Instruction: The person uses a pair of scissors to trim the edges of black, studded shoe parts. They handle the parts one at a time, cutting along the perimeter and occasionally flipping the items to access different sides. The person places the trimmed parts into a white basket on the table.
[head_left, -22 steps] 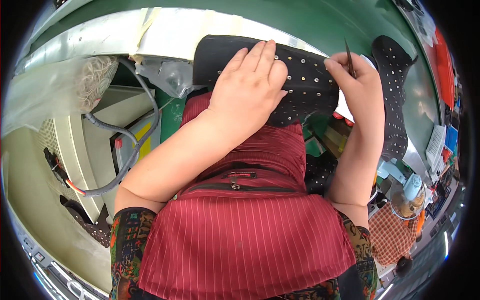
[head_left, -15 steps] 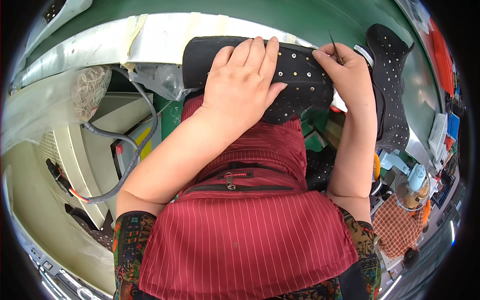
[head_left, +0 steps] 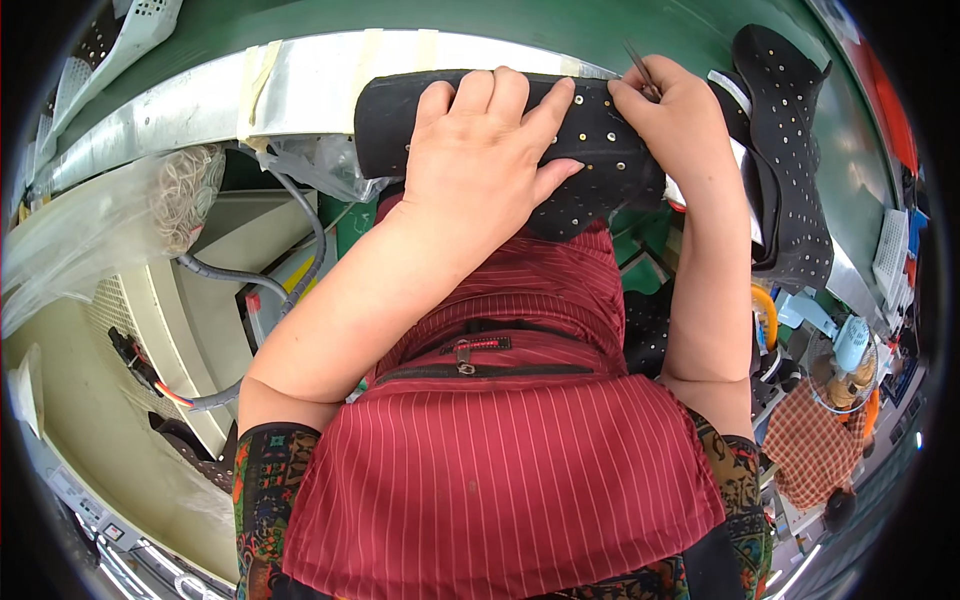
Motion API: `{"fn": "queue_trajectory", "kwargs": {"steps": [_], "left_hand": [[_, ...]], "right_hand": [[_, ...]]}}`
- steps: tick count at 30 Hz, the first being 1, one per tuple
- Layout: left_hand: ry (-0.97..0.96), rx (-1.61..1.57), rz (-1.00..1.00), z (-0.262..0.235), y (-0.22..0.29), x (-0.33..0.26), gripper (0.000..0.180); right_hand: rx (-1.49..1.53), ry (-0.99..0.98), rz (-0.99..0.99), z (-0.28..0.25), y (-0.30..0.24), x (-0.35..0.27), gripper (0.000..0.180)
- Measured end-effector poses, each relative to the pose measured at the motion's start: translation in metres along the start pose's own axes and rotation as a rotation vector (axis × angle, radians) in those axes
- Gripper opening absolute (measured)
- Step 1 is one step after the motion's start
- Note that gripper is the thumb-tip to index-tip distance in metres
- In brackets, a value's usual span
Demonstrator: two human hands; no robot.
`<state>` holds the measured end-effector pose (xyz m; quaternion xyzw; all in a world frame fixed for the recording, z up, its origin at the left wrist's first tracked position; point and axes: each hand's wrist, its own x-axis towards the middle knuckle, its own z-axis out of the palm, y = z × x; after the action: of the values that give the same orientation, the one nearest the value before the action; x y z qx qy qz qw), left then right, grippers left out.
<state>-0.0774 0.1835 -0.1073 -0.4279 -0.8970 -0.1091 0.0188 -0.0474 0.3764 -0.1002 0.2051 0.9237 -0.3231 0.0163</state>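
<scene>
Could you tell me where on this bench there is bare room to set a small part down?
The green bench top is bare behind the metal edge strip, above the left hand. Crowded: the black studded piece under both hands, the right hand with its thin tool, and a second studded piece at right.

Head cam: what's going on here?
A person at a green workbench presses the left hand flat on a black studded piece lying across the bench's metal edge. The right hand pinches a thin pointed tool at the piece's upper edge. A second black studded piece lies just to the right. The person wears a red striped apron.
</scene>
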Motion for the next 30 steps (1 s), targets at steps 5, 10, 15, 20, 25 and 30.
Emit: {"fn": "queue_trajectory", "kwargs": {"steps": [5,10,15,20,25,30], "left_hand": [[0.024,0.004,0.037,-0.009,0.004,0.01,0.058],[0.234,-0.206,0.206,0.014,0.02,0.02,0.05],[0.107,-0.272,0.179,0.01,0.021,0.02,0.045],[0.121,-0.21,0.198,0.012,0.024,0.019,0.041],[0.129,-0.189,0.199,0.014,0.026,0.018,0.036],[0.127,-0.181,0.197,0.014,0.027,0.021,0.035]], "right_hand": [[-0.038,-0.092,0.02,-0.005,-0.002,0.006,0.029],[-0.011,-0.072,-0.05,-0.006,0.0,0.006,0.028],[0.208,-0.15,-0.043,-0.012,0.019,0.004,0.026],[0.442,-0.159,0.165,-0.022,0.023,-0.013,0.021],[0.535,-0.033,0.206,-0.02,0.014,-0.017,0.018],[0.368,0.078,0.166,-0.014,0.011,-0.013,0.019]]}}
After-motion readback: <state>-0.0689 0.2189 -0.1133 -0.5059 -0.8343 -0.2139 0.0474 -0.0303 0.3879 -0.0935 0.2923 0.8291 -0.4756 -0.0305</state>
